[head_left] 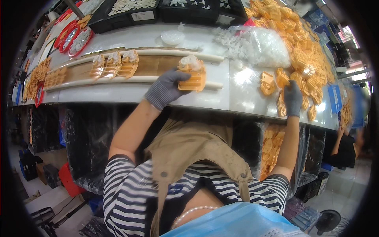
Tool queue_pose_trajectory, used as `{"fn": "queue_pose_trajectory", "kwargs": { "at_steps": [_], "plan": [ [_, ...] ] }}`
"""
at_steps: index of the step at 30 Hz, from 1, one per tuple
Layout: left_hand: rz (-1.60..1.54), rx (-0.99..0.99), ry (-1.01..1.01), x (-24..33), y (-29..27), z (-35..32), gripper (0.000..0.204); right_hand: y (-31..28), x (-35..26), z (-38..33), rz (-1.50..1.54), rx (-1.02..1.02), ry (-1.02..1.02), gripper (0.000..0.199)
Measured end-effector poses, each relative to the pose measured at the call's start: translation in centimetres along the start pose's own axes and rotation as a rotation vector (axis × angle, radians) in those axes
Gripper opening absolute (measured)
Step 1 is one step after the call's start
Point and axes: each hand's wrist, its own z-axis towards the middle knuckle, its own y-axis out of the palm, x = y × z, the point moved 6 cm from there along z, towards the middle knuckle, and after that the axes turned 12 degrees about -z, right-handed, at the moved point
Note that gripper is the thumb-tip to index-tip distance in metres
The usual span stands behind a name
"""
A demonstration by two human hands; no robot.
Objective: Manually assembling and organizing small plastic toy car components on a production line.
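My left hand [166, 87], in a grey glove, is closed around an orange molded plastic part [193, 82]. White translucent pieces [190, 61] sit on the upper end of that part. It is held over the right end of a track with two white rails [158, 79]. My right hand [292, 98], gloved too, is at the near edge of a heap of orange plastic parts [310, 59]. Its fingers are closed at one orange part [282, 78]; their exact grip is partly hidden. Along the track stand three similar orange parts [114, 64] with white pieces on them.
A clear bag of white pieces [264, 46] lies left of the heap. Black bins [126, 19] line the back, with a white round item [172, 37] before them. Red bowls [81, 42] stand far left. A person [347, 144] is at far right.
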Motion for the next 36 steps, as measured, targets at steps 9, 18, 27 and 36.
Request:
{"fn": "queue_pose_trajectory", "kwargs": {
  "at_steps": [9, 18, 27, 36],
  "plan": [
    [-0.095, -0.147, 0.120, -1.5, 2.4, -0.9, 0.049, -4.8, -7.2, -2.9, 1.273, 0.051, 0.154, 0.018],
    [-0.154, -0.198, 0.184, -2.8, 2.0, -0.4, 0.073, -1.4, -21.1, -10.2, 1.726, -0.618, 0.377, 0.033],
    [0.103, -0.243, 0.333, -2.4, 1.4, -0.4, 0.094, -2.2, -25.1, -12.0, 1.555, -0.945, 0.165, 0.039],
    [0.106, -0.178, 0.410, -2.1, 1.5, -1.3, 0.064, -2.0, -25.9, -11.6, 1.452, -0.906, 0.074, 0.037]
  ]
}}
